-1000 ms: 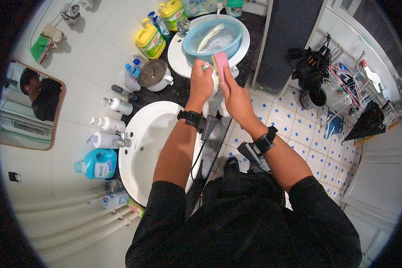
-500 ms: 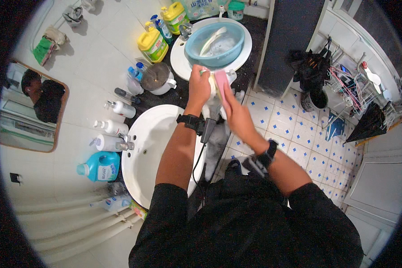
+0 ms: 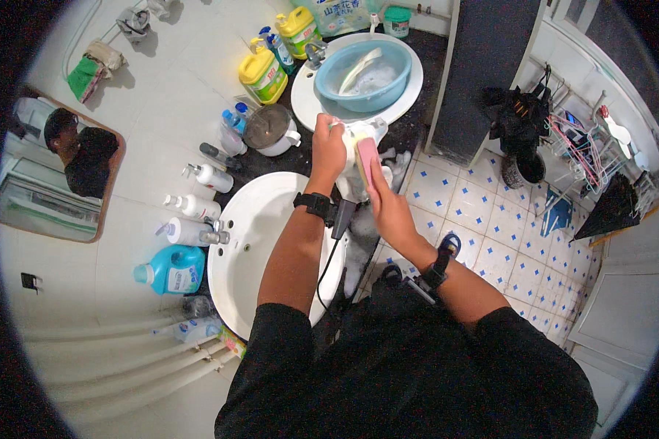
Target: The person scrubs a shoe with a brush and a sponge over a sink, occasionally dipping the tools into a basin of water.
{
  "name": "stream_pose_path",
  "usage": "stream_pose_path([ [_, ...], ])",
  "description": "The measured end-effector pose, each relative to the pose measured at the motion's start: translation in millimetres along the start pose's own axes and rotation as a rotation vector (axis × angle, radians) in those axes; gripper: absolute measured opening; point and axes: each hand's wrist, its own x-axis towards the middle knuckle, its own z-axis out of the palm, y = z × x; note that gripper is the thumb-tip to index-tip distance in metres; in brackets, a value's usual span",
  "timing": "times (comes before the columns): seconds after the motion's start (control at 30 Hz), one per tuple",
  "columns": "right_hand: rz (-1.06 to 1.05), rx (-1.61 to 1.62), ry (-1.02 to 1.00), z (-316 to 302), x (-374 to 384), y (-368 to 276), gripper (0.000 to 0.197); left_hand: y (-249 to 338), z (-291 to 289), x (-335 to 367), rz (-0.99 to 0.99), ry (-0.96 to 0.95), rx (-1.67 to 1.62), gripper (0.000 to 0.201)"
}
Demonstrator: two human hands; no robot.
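My left hand [image 3: 329, 155] is closed round one end of a soapy white item [image 3: 379, 128] that looks like a shoe, above the dark wet counter. In my right hand [image 3: 394, 218] is a pink brush [image 3: 367, 152], pressed against that item, with its bristles hidden. Just beyond, a light blue basin [image 3: 406, 82] stands in the far white sink [image 3: 304, 89]. A long, curved white thing [image 3: 360, 71], perhaps a second shoe, leans among suds in the basin.
The near white sink [image 3: 225, 293] lies left of my left forearm. Pump bottles [image 3: 212, 178], a lidded pot [image 3: 267, 128] and yellow jugs [image 3: 263, 75] line the wall. Foam streaks the counter [image 3: 359, 245]. A laden rack [image 3: 582, 143] stands right, across the tiled floor.
The whole view has shifted slightly, so the sinks and bottles sit farther right. The pink brush has moved a little against the white item; both hands keep their hold.
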Motion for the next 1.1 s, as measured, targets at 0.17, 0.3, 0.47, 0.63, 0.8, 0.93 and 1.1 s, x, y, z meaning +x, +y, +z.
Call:
stream_pose_path([
  [0.17,-0.141,0.026,0.093,-13.5,50.2,-25.3,0.053,5.2,-1.2,-6.5,0.065,0.029,0.007,0.016],
  [0.3,-0.079,-0.107,0.013,-4.1,27.9,-8.8,0.056,1.2,-4.6,-6.6,-0.006,0.061,-0.054,0.016],
  [0.47,-0.046,0.076,0.021,22.2,-22.1,17.4,0.059,-2.3,-5.7,-5.5,0.009,0.062,0.014,0.017],
  [0.63,-0.186,0.147,0.137,6.2,26.3,-15.9,0.055,4.0,-2.4,-6.4,0.026,0.030,0.012,0.017],
  [0.8,-0.158,0.180,0.131,34.1,-7.3,25.6,0.056,-5.8,0.0,-3.2,0.012,0.036,-0.061,0.017],
  [0.93,-0.104,0.099,0.020,49.2,-37.8,63.8,0.058,4.2,5.6,-2.1,0.013,0.013,0.001,0.016],
  [1.1,-0.175,0.221,0.174,21.8,9.0,29.3,0.059,8.2,7.6,2.5,-0.015,0.025,0.015,0.017],
])
